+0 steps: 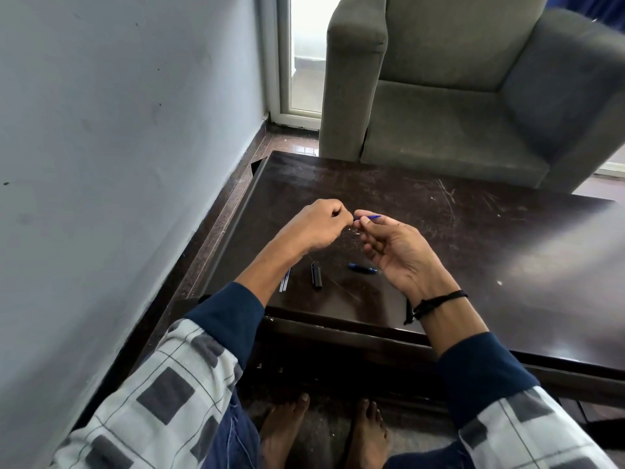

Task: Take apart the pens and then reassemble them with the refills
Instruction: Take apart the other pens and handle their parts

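Seated person at a low table, head view. A pale wall fills the left side. A grey armchair stands against the far edge of the table, with a white-framed glass door behind it. The dark wooden table is scratched and glossy. Both forearms reach over its near edge in checked sleeves with navy cuffs, and bare feet show below it.

The right hand is raised above the tabletop, palm up, with a black cord at the wrist. Its thumb and forefinger pinch a slim blue pen part that lies level; the other fingers curl loosely. The left hand is curled tight, its fingertips gathered just beside the left end of that part; whether they grip it cannot be told.

Three items lie on the table beneath the hands:
- A black pen barrel lies in the middle.
- A short blue pen piece has its right end hidden behind the right hand.
- Thin pale refills have their upper ends covered by the left forearm.
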`<act>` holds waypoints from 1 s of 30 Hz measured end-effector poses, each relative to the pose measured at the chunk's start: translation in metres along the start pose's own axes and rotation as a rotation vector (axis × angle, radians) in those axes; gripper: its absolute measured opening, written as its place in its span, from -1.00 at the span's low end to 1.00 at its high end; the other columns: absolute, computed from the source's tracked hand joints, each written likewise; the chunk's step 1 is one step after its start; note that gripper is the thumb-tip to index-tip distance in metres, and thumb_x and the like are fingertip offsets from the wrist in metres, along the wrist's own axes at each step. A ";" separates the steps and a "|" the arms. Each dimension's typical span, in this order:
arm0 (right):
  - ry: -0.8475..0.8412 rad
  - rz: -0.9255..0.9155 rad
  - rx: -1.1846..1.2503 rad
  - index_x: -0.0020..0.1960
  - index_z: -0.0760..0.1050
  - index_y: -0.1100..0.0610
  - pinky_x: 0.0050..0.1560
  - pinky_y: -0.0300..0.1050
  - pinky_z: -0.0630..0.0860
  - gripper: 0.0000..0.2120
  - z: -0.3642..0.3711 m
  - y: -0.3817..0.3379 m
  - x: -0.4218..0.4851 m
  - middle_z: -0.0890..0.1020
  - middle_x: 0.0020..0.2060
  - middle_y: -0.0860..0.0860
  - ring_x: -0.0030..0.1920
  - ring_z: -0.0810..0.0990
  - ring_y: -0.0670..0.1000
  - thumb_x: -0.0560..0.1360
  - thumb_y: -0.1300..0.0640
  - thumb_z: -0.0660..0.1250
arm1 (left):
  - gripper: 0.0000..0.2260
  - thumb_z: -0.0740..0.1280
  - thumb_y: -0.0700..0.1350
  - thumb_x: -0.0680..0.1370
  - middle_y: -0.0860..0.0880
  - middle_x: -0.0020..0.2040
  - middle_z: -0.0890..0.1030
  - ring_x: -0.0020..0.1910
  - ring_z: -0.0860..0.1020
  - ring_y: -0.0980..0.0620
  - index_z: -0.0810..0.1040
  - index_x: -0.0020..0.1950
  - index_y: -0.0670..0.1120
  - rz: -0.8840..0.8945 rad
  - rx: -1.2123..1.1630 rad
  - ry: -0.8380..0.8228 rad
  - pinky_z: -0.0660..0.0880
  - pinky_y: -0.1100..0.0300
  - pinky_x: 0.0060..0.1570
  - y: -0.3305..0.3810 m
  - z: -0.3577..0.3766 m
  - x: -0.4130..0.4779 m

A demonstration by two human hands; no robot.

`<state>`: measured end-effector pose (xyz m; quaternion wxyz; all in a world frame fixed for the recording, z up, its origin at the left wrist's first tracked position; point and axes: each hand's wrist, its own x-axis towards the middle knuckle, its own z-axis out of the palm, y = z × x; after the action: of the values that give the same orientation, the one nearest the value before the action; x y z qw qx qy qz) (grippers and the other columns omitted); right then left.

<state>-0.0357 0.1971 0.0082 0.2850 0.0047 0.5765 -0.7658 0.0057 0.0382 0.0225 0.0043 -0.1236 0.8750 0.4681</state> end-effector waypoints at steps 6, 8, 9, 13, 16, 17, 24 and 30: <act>0.127 -0.094 0.080 0.06 0.66 0.14 -0.31 -0.30 0.53 -0.90 -0.006 -0.009 0.002 0.68 -0.22 -0.02 -0.34 0.58 -0.13 0.57 0.17 0.41 | -0.86 0.27 -0.01 0.65 0.03 -0.26 0.58 -0.25 0.52 0.08 0.61 0.00 0.02 0.013 -0.025 0.001 0.51 0.09 -0.14 -0.001 -0.004 0.001; 0.161 -0.116 0.121 0.09 0.64 0.18 -0.29 -0.29 0.56 -0.85 -0.008 -0.010 0.002 0.68 -0.20 0.01 -0.33 0.60 -0.12 0.56 0.16 0.43 | -0.86 0.27 -0.01 0.65 0.04 -0.25 0.58 -0.25 0.52 0.08 0.61 0.01 0.02 0.014 -0.019 0.009 0.54 0.06 -0.10 -0.002 -0.003 0.002; 0.159 -0.123 0.147 0.10 0.63 0.20 -0.26 -0.30 0.57 -0.84 -0.008 -0.010 0.002 0.68 -0.20 0.02 -0.32 0.61 -0.11 0.55 0.18 0.44 | -0.86 0.28 0.00 0.64 0.04 -0.25 0.58 -0.25 0.53 0.07 0.61 0.01 0.02 0.014 -0.015 0.016 0.56 0.03 -0.08 -0.002 -0.002 0.002; 0.061 -0.129 0.186 0.08 0.65 0.26 -0.16 -0.32 0.60 -0.85 0.002 -0.001 0.002 0.70 -0.17 0.05 -0.22 0.67 -0.09 0.54 0.36 0.38 | -0.85 0.27 0.02 0.64 0.04 -0.22 0.58 -0.25 0.52 0.05 0.61 0.04 0.01 0.020 -0.004 0.037 0.54 0.01 -0.08 0.000 0.000 0.002; 0.058 -0.143 0.210 0.08 0.64 0.26 -0.14 -0.29 0.61 -0.86 0.006 0.001 0.002 0.70 -0.16 0.08 -0.20 0.68 -0.06 0.56 0.35 0.37 | -0.84 0.26 0.02 0.65 0.03 -0.21 0.58 -0.26 0.52 0.05 0.60 0.05 0.00 0.025 0.002 0.045 0.55 0.00 -0.07 0.001 -0.001 0.002; 0.083 -0.151 0.227 0.08 0.63 0.24 -0.15 -0.27 0.62 -0.88 0.005 -0.001 0.002 0.70 -0.16 0.07 -0.21 0.69 -0.06 0.56 0.32 0.38 | -0.84 0.26 0.02 0.65 0.03 -0.22 0.59 -0.26 0.52 0.05 0.60 0.05 0.00 0.024 0.005 0.047 0.57 -0.02 -0.05 0.001 -0.001 0.002; 0.328 -0.354 0.026 -0.04 0.56 0.17 -0.23 -0.23 0.60 -0.95 -0.018 -0.023 0.005 0.71 -0.19 0.08 -0.22 0.68 -0.01 0.59 0.19 0.39 | -0.85 0.27 0.03 0.64 0.05 -0.17 0.61 -0.15 0.56 0.03 0.61 0.05 0.03 -0.004 0.015 0.040 0.60 -0.08 0.13 0.000 -0.001 0.000; 0.436 -0.367 -0.721 -0.11 0.67 0.07 -0.03 0.06 0.66 -0.89 -0.044 -0.024 0.017 0.72 -0.34 -0.03 -0.28 0.71 -0.03 0.49 0.03 0.45 | -0.86 0.28 0.02 0.63 0.07 -0.17 0.61 -0.14 0.57 0.03 0.61 0.04 0.03 -0.007 0.019 0.037 0.60 -0.10 0.15 0.000 -0.003 -0.002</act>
<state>-0.0747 0.2330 0.0083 0.0001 -0.0363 0.8440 -0.5351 0.0082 0.0364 0.0242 -0.0093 -0.1353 0.8790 0.4572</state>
